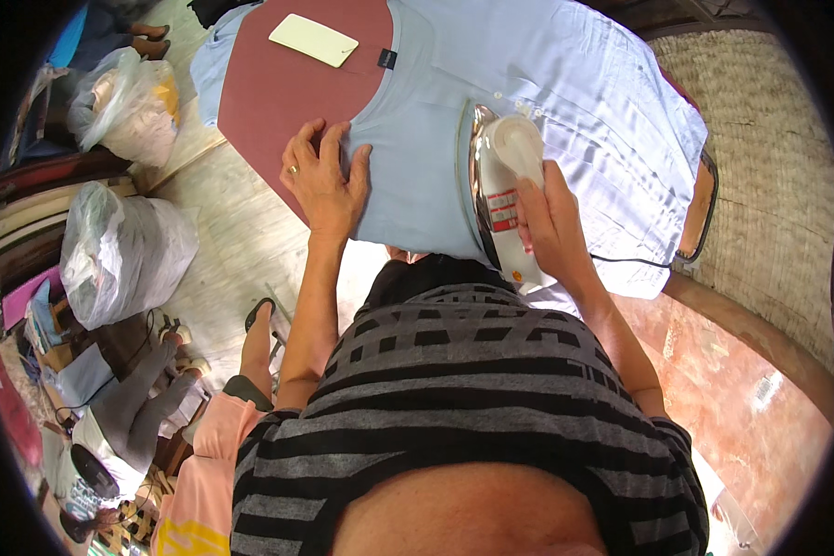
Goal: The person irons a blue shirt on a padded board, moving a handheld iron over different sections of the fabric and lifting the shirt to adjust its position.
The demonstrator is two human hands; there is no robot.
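A light blue shirt (408, 157) lies spread over a dark red ironing board (259, 79), its neckline toward the left end. My right hand (554, 218) is wrapped round the handle of a white clothes iron (505, 195), whose soleplate faces left and rests on or close to the fabric; the contact cannot be made out. My left hand (327, 176), with a ring on one finger, lies with fingers spread at the shirt's left edge, partly on the board. A pale tag (313, 40) sits on the board beyond that hand, left of the small dark neck label (386, 58).
A black cord (632, 262) runs right from the iron toward a metal loop at the board's edge. Filled clear plastic bags (125, 255) stand on the floor at left. Other people (139, 408) sit at lower left. A woven mat surface (751, 139) lies at right.
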